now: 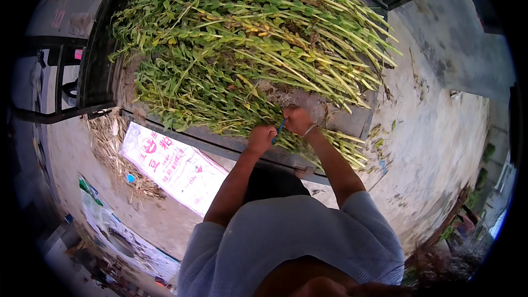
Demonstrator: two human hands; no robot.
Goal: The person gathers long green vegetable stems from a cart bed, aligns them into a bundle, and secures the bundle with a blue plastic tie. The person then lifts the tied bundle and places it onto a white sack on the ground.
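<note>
Both fists meet at the near edge of a cart bed, over a bunch of leafy green stalks (313, 141) that lies crosswise. A thin blue strip (279, 127), perhaps a cord or tie, runs between them. My left hand (262, 136) is closed on its lower end. Just right of it and slightly farther off, my right hand (297, 119) grips the upper end, a light band round its wrist. Whether the strip passes under the stalks is hidden. Leaves point left, and pale bare stems stick out to the right.
More cut stalks (247, 27) lie heaped across the far part of the cart bed (360, 124). Dark metal rails (69, 77) stand at its left. Beside the near left edge, a printed white-and-pink sack (176, 168) lies over dry straw (107, 135). Loose leaves dot the concrete floor (434, 148).
</note>
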